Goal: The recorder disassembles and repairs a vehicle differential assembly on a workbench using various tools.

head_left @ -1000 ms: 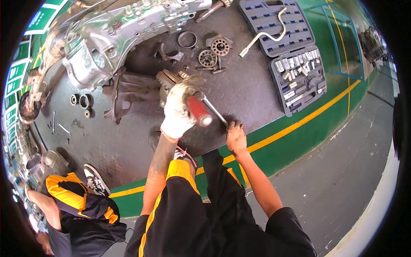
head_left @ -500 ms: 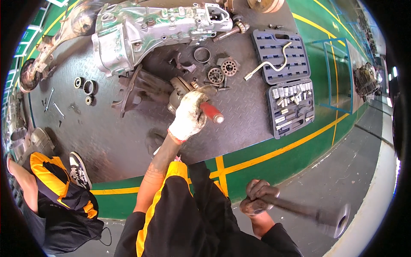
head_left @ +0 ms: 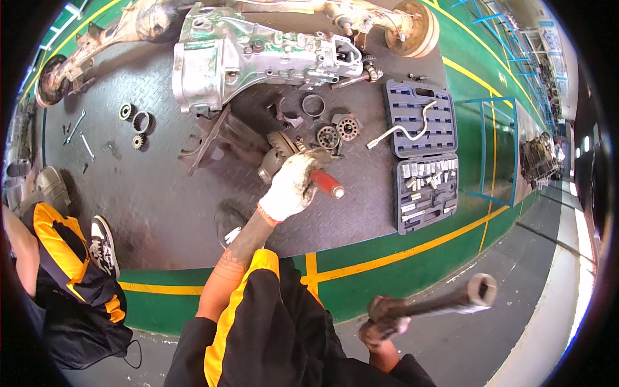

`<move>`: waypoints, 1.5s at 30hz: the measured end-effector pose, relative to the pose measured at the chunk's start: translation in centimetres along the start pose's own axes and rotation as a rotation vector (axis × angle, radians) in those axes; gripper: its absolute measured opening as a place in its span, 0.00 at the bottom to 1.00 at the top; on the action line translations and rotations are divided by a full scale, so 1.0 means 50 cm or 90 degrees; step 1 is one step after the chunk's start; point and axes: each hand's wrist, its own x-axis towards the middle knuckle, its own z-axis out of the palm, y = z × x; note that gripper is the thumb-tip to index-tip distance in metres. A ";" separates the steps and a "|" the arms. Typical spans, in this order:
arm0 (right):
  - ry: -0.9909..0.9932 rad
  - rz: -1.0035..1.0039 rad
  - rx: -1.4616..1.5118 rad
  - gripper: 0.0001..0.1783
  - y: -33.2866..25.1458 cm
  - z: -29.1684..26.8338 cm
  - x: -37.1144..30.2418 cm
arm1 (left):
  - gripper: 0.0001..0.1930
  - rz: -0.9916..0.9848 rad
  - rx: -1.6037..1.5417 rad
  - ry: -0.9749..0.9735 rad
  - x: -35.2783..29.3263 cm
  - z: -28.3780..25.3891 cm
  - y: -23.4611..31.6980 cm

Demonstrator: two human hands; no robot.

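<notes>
Seemingly striking work, calling for true aim: fingers curled, the left hand (head_left: 289, 190) grips a red handle (head_left: 327, 184), the right hand (head_left: 383, 320) a heavy tool (head_left: 445, 302).

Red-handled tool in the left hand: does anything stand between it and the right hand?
Nothing visible does. Between the red-handled tool and the right hand, which grips a dark metal tool, only platform and floor show; the socket case lies to the right.
</notes>
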 end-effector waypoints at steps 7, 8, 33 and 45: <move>-0.060 0.139 -0.067 0.11 0.017 0.008 -0.011 | 0.25 0.006 0.008 -0.012 0.002 0.004 -0.001; 0.009 -0.027 0.083 0.13 0.021 0.015 -0.011 | 0.25 -0.009 -0.006 -0.016 0.007 0.001 0.001; 0.040 -0.079 0.304 0.15 0.027 0.011 0.037 | 0.22 0.001 0.003 0.013 0.024 0.008 -0.005; 0.124 -0.060 0.356 0.21 0.045 0.046 0.026 | 0.24 0.009 0.040 0.038 0.021 0.014 -0.009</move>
